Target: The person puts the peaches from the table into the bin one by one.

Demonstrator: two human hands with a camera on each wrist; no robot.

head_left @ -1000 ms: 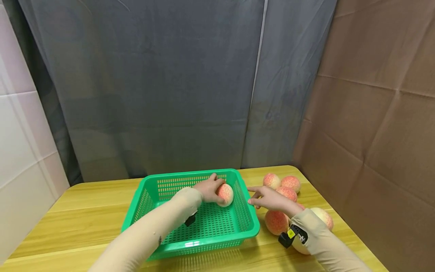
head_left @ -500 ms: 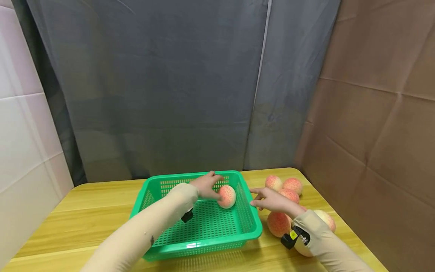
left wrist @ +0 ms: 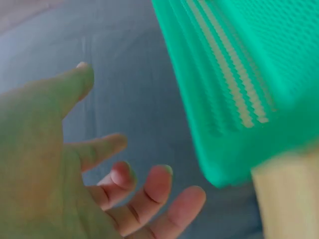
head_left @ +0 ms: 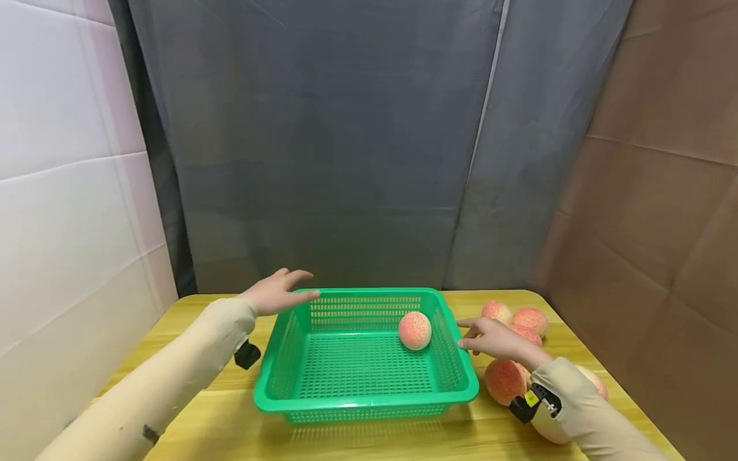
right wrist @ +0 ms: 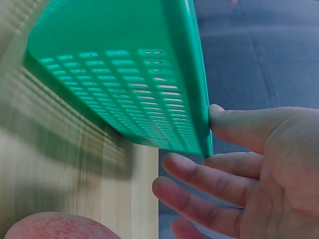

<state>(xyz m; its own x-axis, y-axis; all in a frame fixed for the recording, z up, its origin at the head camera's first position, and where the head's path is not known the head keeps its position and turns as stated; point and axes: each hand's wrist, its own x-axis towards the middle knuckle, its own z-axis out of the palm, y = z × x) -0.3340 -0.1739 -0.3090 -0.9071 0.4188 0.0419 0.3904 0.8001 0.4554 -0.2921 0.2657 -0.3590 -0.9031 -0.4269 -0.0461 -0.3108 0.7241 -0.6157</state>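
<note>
Step, presumably: steadying basket [head_left: 369, 404], one peach [head_left: 415, 330] inside. Left hand [head_left: 278, 296], left of centre, spread; right hand [head_left: 490, 338], lower right, touches rim [head_left: 469, 378], fingers loosely extended. Next likely needs left-rim contact.

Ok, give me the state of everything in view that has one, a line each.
Green basket: upright on the table, holding one peach
Peach inside: resting near the right wall, untouched
Peaches outside: loose on the table, some partly hidden by the right sleeve
Left hand: holding nothing, fingers apart
Right hand: thumb touching the basket's rim
Grey curtain: hanging, creased
</note>
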